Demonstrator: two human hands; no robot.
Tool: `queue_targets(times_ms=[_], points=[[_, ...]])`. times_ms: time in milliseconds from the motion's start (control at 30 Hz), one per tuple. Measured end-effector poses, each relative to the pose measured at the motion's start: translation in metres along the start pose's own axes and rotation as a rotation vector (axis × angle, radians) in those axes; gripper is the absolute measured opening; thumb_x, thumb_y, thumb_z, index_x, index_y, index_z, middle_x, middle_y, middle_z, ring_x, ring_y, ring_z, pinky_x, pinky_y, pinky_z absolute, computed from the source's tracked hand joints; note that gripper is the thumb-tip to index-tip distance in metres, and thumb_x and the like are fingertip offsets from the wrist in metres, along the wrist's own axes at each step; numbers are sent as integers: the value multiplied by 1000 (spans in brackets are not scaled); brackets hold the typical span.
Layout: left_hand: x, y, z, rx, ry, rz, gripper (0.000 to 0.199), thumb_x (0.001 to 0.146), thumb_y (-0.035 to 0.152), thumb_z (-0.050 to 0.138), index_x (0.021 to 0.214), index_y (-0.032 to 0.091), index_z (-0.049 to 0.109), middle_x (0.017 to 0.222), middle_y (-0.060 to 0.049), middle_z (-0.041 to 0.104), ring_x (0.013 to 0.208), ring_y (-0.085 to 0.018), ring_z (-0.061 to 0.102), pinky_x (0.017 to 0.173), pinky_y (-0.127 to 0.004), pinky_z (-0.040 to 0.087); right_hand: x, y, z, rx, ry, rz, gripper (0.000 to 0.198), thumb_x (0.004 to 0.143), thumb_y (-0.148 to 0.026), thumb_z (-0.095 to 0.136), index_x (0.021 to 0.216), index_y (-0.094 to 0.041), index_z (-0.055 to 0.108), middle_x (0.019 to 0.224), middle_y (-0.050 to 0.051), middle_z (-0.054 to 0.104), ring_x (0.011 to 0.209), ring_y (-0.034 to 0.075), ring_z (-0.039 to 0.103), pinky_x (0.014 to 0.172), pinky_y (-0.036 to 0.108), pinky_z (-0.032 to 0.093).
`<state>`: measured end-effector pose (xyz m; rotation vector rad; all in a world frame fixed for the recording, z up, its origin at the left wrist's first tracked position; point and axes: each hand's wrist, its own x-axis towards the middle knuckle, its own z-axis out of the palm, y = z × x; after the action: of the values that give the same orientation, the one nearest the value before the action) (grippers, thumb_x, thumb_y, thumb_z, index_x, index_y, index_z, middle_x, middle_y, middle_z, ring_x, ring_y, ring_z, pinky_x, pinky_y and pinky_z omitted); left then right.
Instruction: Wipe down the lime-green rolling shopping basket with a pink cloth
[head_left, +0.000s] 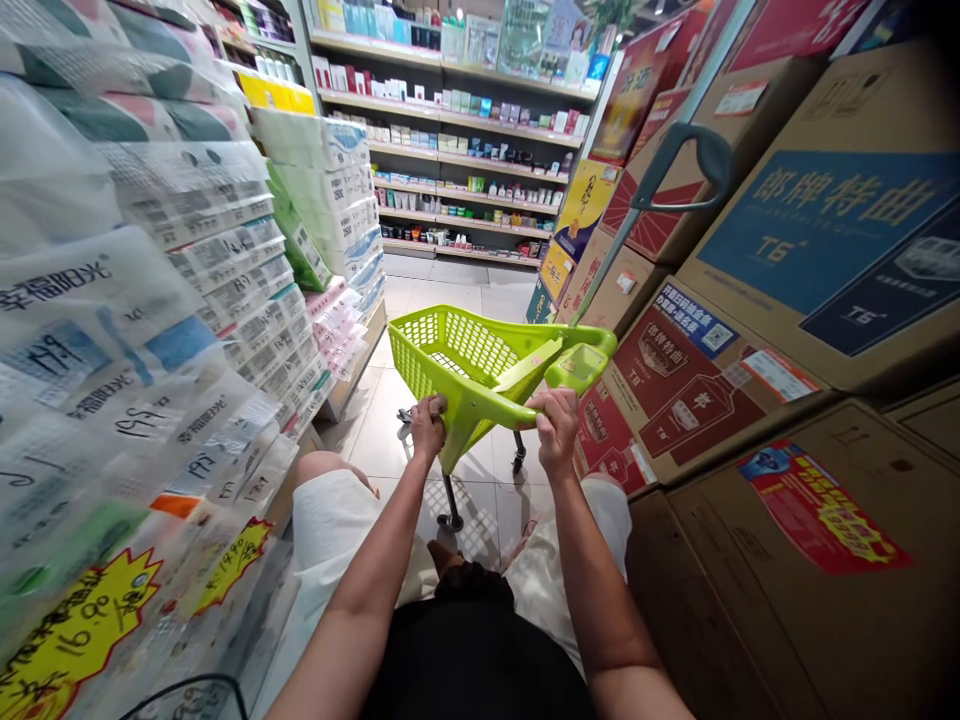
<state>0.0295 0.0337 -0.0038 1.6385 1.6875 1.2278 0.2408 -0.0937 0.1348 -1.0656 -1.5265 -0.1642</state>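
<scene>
In front of me stands a lime-green shopping cart with a latticed basket on thin legs with black casters. Its basket shows nothing inside that I can make out. My left hand is closed around the cart's near rim, at the left corner. Farther right, my right hand grips the cart's side bar near the clear-lidded tray at its handle end. The undersides of both hands' fingers are partly hidden by the plastic.
Packs of tissue paper are piled high along the left, with yellow price signs. Stacked cardboard boxes wall the right side. A dark hooked handle on a pole leans there. Shelves of cosmetics stand across the far end, beyond the tiled floor.
</scene>
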Motion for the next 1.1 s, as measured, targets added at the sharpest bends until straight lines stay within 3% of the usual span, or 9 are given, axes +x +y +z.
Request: queue_targets(times_ms=[133, 200, 400, 567, 667, 833, 900, 1033, 1100], points=[[58, 19, -12, 92, 85, -92, 40, 92, 13, 48, 127, 23, 65, 120, -14, 58, 105, -29, 64, 95, -42, 52, 2, 4, -3, 0, -24, 7, 27, 93, -35, 43, 76, -26, 61, 79, 4, 65, 88, 26, 53, 85, 44, 41], [69, 22, -13, 115, 98, -114, 39, 94, 15, 47, 127, 24, 64, 122, -14, 57, 105, -29, 64, 94, -42, 52, 2, 6, -4, -9, -14, 16, 25, 91, -35, 43, 76, -26, 62, 79, 4, 65, 89, 26, 53, 87, 45, 42], [24, 8, -3, 72, 4, -45, 38, 97, 18, 47, 131, 24, 62, 120, -13, 59, 107, -29, 64, 96, -42, 53, -1, 13, -11, 29, 8, 49, 24, 89, -34, 44, 75, -26, 63, 76, 3, 63, 90, 25, 55, 89, 45, 42], [51, 26, -21, 14, 195, -146, 33, 95, 17, 50, 125, 22, 62, 122, -15, 58, 113, -31, 62, 100, -45, 51, 0, 15, -19, 29, 12, 42, 28, 90, -37, 43, 72, -25, 62, 74, 2, 63, 89, 25, 56, 90, 45, 43], [55, 45, -24, -50, 156, -66, 28, 95, 19, 51, 121, 24, 63, 120, -13, 59, 119, -31, 59, 104, -45, 49, -1, 16, -20, 21, 25, 43, 30, 90, -37, 42, 71, -25, 61, 73, 3, 62, 89, 25, 57, 92, 45, 43], [-2, 59, -10, -154, 69, 177, 32, 91, 12, 51, 118, 26, 62, 117, -9, 61, 114, -26, 60, 106, -43, 49, -2, 18, -19, 7, 26, 61, 33, 91, -39, 40, 70, -25, 62, 72, 3, 61, 87, 26, 58, 92, 46, 43], [-11, 59, -10, -162, 51, 250, 34, 89, 11, 52, 118, 25, 63, 119, -9, 61, 114, -26, 59, 108, -42, 49, -2, 19, -20, 16, 22, 59, 33, 91, -40, 40, 71, -25, 62, 72, 3, 62, 86, 25, 58, 92, 46, 44], [0, 62, -21, -155, 66, 81, 35, 87, 8, 50, 116, 21, 65, 117, -11, 61, 113, -28, 60, 108, -45, 49, -2, 19, -19, 47, 34, 27, 31, 92, -37, 42, 72, -25, 63, 74, 3, 64, 88, 25, 58, 93, 46, 43], [-3, 69, -26, -183, 47, 110, 34, 87, 9, 50, 115, 21, 66, 116, -10, 62, 113, -27, 60, 109, -44, 48, -1, 18, -18, 60, 40, 21, 30, 92, -36, 44, 72, -25, 63, 73, 3, 63, 89, 25, 57, 92, 46, 43]])
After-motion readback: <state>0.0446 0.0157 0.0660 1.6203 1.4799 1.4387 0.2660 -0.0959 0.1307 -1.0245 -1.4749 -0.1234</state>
